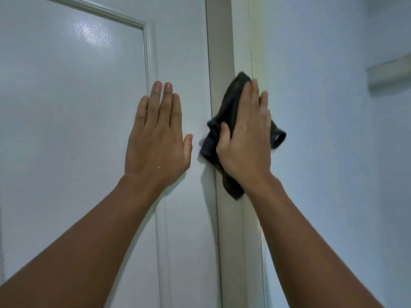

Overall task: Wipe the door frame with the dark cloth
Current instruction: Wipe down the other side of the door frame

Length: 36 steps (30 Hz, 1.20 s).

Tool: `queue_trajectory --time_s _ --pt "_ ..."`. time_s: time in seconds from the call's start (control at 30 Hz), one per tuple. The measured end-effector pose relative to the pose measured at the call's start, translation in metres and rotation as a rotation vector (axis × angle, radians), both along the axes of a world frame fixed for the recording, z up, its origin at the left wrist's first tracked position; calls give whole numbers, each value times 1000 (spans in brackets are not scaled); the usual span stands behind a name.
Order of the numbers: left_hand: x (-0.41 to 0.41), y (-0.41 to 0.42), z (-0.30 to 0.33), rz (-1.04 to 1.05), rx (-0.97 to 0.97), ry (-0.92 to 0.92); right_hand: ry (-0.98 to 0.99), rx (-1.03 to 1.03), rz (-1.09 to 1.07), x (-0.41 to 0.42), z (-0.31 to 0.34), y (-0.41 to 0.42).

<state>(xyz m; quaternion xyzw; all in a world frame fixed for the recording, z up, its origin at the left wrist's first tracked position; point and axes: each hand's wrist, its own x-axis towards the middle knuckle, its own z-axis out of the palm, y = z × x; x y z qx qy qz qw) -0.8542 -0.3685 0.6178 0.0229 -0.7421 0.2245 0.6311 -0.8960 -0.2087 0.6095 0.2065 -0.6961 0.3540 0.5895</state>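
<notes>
The left hand lies flat on the white door, fingers straight and close together with the thumb out to the side, holding nothing; I'd guess it is there to steady the door and the person while the other arm scrubs. The right hand presses the dark cloth against the beige door frame, its fingers straight and nearly together. The cloth is trapped under palm and fingers, peeking out above the fingertips, bunching left by the thumb, and hanging below the wrist.

No readable text, seemingly, anywhere.
</notes>
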Motion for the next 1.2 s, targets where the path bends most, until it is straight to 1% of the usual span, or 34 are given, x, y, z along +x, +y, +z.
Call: queue_trajectory --time_s 0.07,0.2,0.27,0.43,0.5,0.57,0.63,0.67,0.73,0.8,0.87,0.97,1.03,1.07,1.2 --pt "1 0 0 -2 3 -3 16 -11 18 -1 1 -1" --pt "2 0 0 -8 1 -17 14 -9 14 1 -86 -5" --pt "2 -1 -1 -8 4 -15 23 25 -6 -3 -101 -6" --pt "0 0 -1 -6 8 -7 17 -21 -63 0 -51 -17" --pt "0 0 0 1 5 -8 36 24 -67 3 -60 -19" --pt "1 -2 -1 4 7 -9 71 117 -46 3 -85 -12" --pt "1 -1 0 -8 4 -12 59 136 42 0 -103 1" --pt "1 -1 0 -8 3 -11 39 120 85 -2 -101 4" --pt "1 0 -1 4 3 -14 13 60 109 -2 -78 2" --pt "-1 0 -1 15 7 -20 -3 -13 79 1 -44 -6" --pt "-1 0 -1 15 9 -20 20 -9 38 5 -31 -14" --pt "0 -1 0 14 13 -27 86 129 27 2 -60 -9" --pt "0 -1 -1 9 18 -35 69 165 80 0 -75 4" --pt "0 -1 -1 8 19 -39 50 163 95 -2 -73 8" --pt "1 -2 -2 -9 18 -46 20 82 58 0 -22 1"
